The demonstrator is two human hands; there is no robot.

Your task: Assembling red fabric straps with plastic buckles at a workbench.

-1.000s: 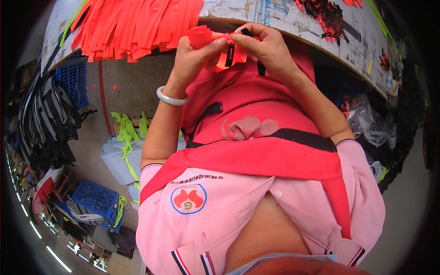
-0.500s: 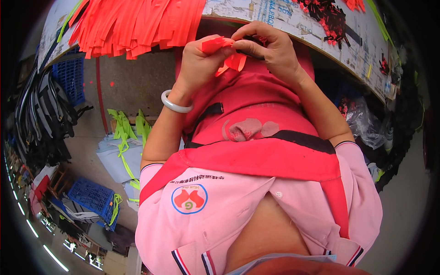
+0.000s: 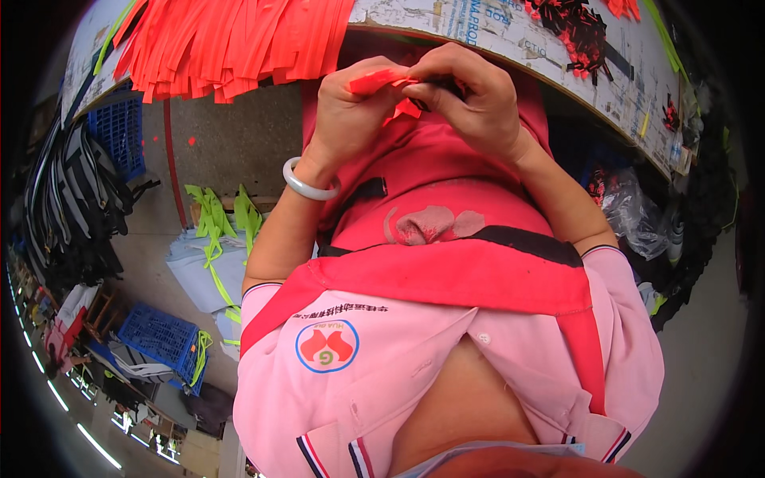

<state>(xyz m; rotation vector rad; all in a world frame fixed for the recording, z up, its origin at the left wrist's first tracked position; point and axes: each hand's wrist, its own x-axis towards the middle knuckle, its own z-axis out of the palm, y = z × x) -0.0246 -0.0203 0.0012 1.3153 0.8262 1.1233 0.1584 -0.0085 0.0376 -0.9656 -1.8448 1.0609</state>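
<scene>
Close together over my lap, just short of the table's edge, both hands are closed on small work. Pinched in my left hand [image 3: 358, 103] is a bright orange-red fabric strip [image 3: 373, 80]; part of it shows below the fingers. My right hand [image 3: 470, 92] grips a small black piece [image 3: 448, 83] between thumb and curled fingers, right against the strip's end. Fingers cover most of the black piece, so its kind is hard to make out. A pale bangle circles my left wrist.
A thick row of orange-red strips [image 3: 231, 48] hangs over the table edge at left. Small black and red pieces [image 3: 575, 36] lie heaped on the table [image 3: 414, 17] at right. Blue crates [image 3: 159, 338], black straps [image 3: 72, 191] and grey-blue fabric with lime strips [image 3: 203, 267] are at left.
My right hand has turned and drawn in, its fingers curling more tightly over the black piece. The strip's loose part below the hands shows less now. My left hand has barely moved.
</scene>
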